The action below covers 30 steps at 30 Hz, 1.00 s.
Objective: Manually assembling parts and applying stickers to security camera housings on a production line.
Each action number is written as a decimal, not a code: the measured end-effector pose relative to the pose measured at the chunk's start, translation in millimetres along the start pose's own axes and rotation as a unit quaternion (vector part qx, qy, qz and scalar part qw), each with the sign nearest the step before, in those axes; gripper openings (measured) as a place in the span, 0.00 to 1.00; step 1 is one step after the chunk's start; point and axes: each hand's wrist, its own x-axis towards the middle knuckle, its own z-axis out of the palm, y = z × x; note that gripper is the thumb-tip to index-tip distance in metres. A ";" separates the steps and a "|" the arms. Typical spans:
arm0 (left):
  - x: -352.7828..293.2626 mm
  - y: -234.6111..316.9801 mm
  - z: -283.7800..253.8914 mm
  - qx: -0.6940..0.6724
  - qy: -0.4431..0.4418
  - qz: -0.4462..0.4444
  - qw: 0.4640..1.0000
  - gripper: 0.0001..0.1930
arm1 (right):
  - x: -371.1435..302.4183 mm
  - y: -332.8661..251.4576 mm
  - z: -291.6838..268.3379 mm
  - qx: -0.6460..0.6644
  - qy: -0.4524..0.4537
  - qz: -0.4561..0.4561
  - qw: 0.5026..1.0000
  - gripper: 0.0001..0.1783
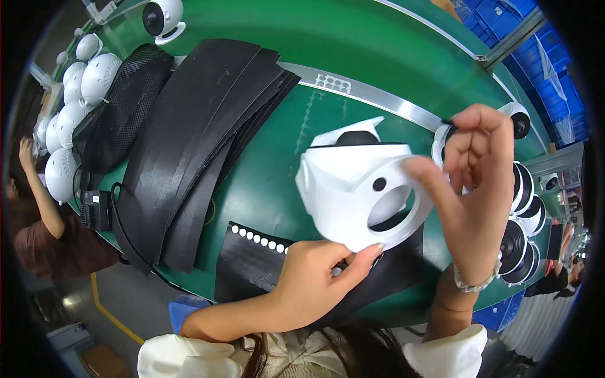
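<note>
In front of me is a white plastic housing (340, 183) with a round ring opening, a small dark hole and a black dome at its far side. My left hand (318, 277) pinches its near lower edge between thumb and fingers. To its right my right hand (476, 170) is raised, thumb spread away from loosely curled fingers, and nothing shows in its grasp. The slightly blurred thumb tip overlaps the ring's edge; whether it touches cannot be told. Under the housing lies a black sheet (246, 271) with a row of round white pads (257, 238).
Stacked black sheets (201, 126) cover the table's left, beside a black mesh bag (126, 107) and white domed shells (101, 79). Black-and-white round parts (520, 242) stand at the right edge. A white camera-like unit (165, 19) sits far left. Another person's arm (44, 189) shows at left.
</note>
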 end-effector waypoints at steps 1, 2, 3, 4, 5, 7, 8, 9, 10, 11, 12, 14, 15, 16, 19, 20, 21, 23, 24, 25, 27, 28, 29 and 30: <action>-0.6 2.7 0.2 -0.002 -0.004 0.004 1.000 0.13 | -0.2 7.2 -3.7 -0.004 0.004 0.001 1.000 0.22; -0.6 8.1 0.4 -0.024 -0.001 -0.018 1.000 0.12 | -0.7 18.3 -5.7 0.060 -0.016 -0.051 0.997 0.16; -1.2 10.2 0.1 -0.044 0.004 -0.043 0.998 0.12 | -1.0 24.0 -5.8 0.126 -0.038 -0.102 0.986 0.10; -1.6 8.1 0.3 -0.082 0.008 -0.034 0.996 0.10 | -6.4 22.4 -5.8 0.207 -0.067 -0.038 0.975 0.03; -1.2 8.8 -0.5 -0.082 0.003 -0.033 0.996 0.10 | -6.3 24.4 -5.7 0.243 -0.097 -0.036 0.964 0.03; -0.7 11.4 -3.4 -0.090 0.008 -0.033 0.995 0.09 | -9.0 23.3 -3.9 0.285 -0.118 0.005 0.951 0.03; -1.5 7.1 -2.8 -0.098 0.007 -0.022 0.995 0.08 | -8.2 23.8 -3.4 0.269 -0.111 -0.013 0.957 0.04; -1.6 6.6 -4.0 -0.097 0.004 -0.022 0.995 0.08 | -8.2 24.6 -2.9 0.268 -0.109 -0.012 0.957 0.04; -1.7 6.0 -5.5 -0.094 -0.006 -0.030 0.995 0.08 | -8.3 25.5 -2.3 0.252 -0.104 -0.027 0.962 0.04; -1.7 5.6 -5.9 -0.090 -0.015 -0.039 0.995 0.08 | -8.7 26.3 -2.1 0.236 -0.100 -0.042 0.966 0.05; -1.5 6.0 -5.1 -0.090 -0.017 -0.039 0.995 0.08 | -9.0 26.3 -3.5 0.235 -0.098 -0.041 0.966 0.05; -1.3 6.8 -3.7 -0.108 -0.013 -0.041 0.993 0.08 | -9.4 26.0 -6.0 0.210 -0.099 -0.042 0.972 0.05; -1.4 7.2 -4.1 -0.107 -0.015 -0.042 0.993 0.08 | -9.5 26.2 -6.0 0.210 -0.098 -0.041 0.972 0.05; -1.6 7.7 -5.1 -0.100 -0.018 -0.045 0.994 0.08 | -9.3 26.2 -5.6 0.203 -0.094 -0.049 0.973 0.05; -2.1 5.7 -4.8 -0.101 -0.018 -0.041 0.994 0.08 | -8.8 24.4 -4.4 0.188 -0.085 -0.059 0.977 0.06; -2.4 4.7 -4.6 -0.109 -0.014 -0.033 0.993 0.08 | -8.7 23.6 -4.0 0.181 -0.081 -0.062 0.978 0.06; -2.3 4.1 -4.5 -0.108 -0.015 -0.033 0.993 0.08 | -8.6 23.8 -3.7 0.181 -0.081 -0.062 0.978 0.06; -2.3 3.4 -4.8 -0.100 -0.013 -0.030 0.994 0.08 | -8.2 23.9 -2.9 0.172 -0.074 -0.074 0.980 0.06; -2.2 3.7 -4.7 -0.100 -0.014 -0.030 0.994 0.08 | -8.0 23.5 -2.9 0.172 -0.074 -0.074 0.980 0.06; -2.3 4.2 -4.7 -0.101 -0.012 -0.030 0.994 0.08 | -7.8 22.9 -2.8 0.167 -0.071 -0.077 0.980 0.06; -2.5 4.8 -5.2 -0.101 -0.010 -0.030 0.994 0.08 | -7.3 24.2 -2.2 0.163 -0.067 -0.080 0.981 0.06; -2.7 4.9 -6.1 -0.090 -0.015 -0.032 0.995 0.08 | -6.6 27.4 -1.0 0.151 -0.061 -0.105 0.981 0.07; -2.8 5.2 -7.0 -0.078 -0.021 -0.033 0.996 0.09 | -6.2 29.3 -0.6 0.140 -0.055 -0.130 0.980 0.08; -1.9 6.6 -6.7 -0.078 -0.024 -0.034 0.996 0.09 | -7.2 29.5 -2.6 0.138 -0.053 -0.128 0.981 0.08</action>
